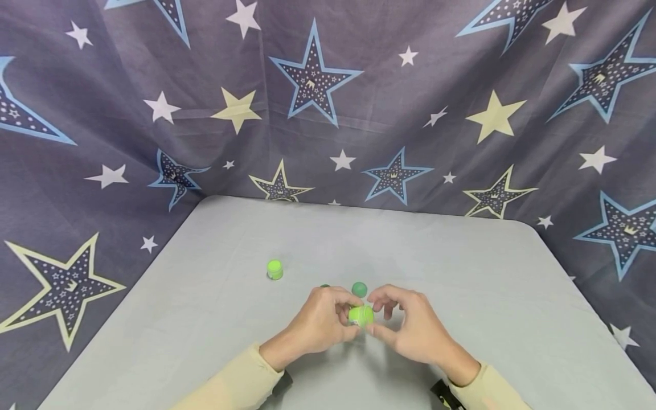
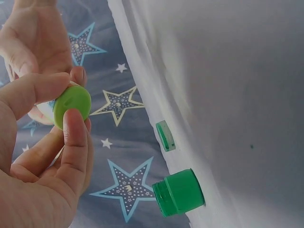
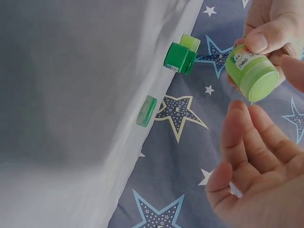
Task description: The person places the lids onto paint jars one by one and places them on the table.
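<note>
Star-patterned cloth (image 1: 353, 142) is hanging behind a pale grey table (image 1: 487, 273). From above, the left hand (image 1: 320, 324) is hiding nearly all of a dark green jar (image 2: 183, 192), and both sleeves (image 1: 230, 378) are running out of sight below. One small lime-green jar (image 1: 361, 315), rounded and flat-ended, is tilting between the hands, the left thumb and fingers pinching it. Just beside it, the right hand (image 1: 417, 327) is hovering with loosely curved fingers, gripping nothing; whether its thumb is brushing the jar, I can't tell. "neo" is showing on the white label (image 3: 245, 59). Nearby, a green lid (image 1: 359, 290) is lying flat; a second lime jar (image 1: 275, 270) is standing farther off.
</note>
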Available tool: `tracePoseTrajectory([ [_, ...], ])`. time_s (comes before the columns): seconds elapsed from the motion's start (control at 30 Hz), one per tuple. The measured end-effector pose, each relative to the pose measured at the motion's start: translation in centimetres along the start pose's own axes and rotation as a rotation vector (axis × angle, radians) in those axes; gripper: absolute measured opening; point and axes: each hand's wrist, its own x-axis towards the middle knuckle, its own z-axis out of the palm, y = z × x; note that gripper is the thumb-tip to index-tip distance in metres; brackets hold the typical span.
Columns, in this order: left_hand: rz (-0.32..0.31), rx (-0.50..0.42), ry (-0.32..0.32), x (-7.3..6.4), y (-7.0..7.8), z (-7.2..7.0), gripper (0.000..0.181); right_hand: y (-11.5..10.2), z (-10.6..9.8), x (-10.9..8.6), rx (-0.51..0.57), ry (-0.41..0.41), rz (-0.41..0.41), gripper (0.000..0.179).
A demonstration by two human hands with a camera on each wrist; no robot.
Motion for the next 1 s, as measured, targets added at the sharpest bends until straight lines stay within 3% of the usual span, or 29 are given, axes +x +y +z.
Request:
tracePoseTrajectory([
  [0.3,-0.006,-0.018,-0.004,-0.02,0.01,0.07,0.033,-0.02,0.35,-0.12,0.004,-0.009,-0.018,0.045],
  [1.0,0.008,-0.002,-0.001,0.0,0.07,0.08,0.03,-0.1,0.72,-0.07,0.0,0.026,0.02,0.02],
])
